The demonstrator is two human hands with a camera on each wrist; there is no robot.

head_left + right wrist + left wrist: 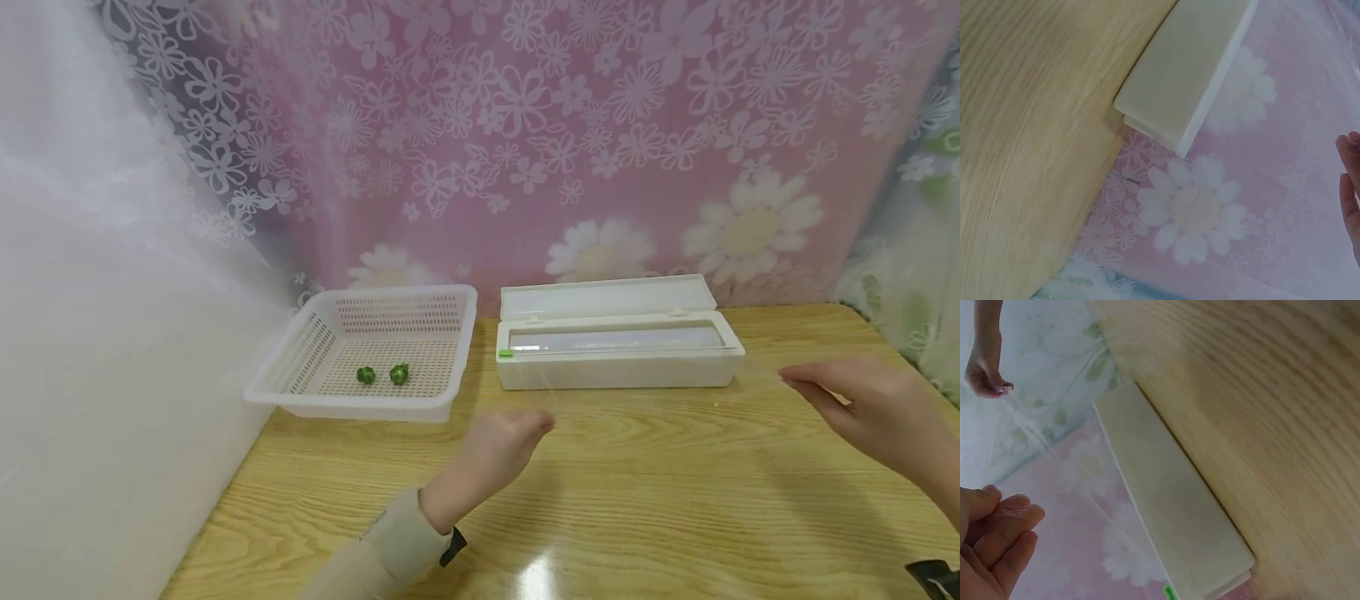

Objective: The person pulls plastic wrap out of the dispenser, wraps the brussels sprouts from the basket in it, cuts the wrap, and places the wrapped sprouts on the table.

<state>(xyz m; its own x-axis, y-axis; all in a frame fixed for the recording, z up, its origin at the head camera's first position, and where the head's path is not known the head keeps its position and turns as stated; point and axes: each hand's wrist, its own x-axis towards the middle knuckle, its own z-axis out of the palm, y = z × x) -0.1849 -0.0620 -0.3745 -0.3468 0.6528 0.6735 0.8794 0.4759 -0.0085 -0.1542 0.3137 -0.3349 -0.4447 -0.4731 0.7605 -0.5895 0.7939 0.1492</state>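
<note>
A sheet of clear cling film point(1029, 428) stretches between my two hands, in front of a white cling film dispenser point(618, 374). My left hand point(498, 446) pinches one side of the film between thumb and fingers, near the dispenser's left front. At the right, beyond the dispenser's end, my right hand point(877, 408) pinches the other corner with thumb and fingertips. The dispenser's lid point(611, 298) is raised, showing the film roll point(615, 341) inside. A small green slider point(506, 353) sits at the left end of its front edge.
Left of the dispenser stands a white plastic basket point(360, 408) holding two small green vegetable pieces point(399, 373). Both stand on a wood-grain table point(637, 517). Behind them hangs a pink flowered curtain point(525, 167), with a white sheet point(112, 333) along the left.
</note>
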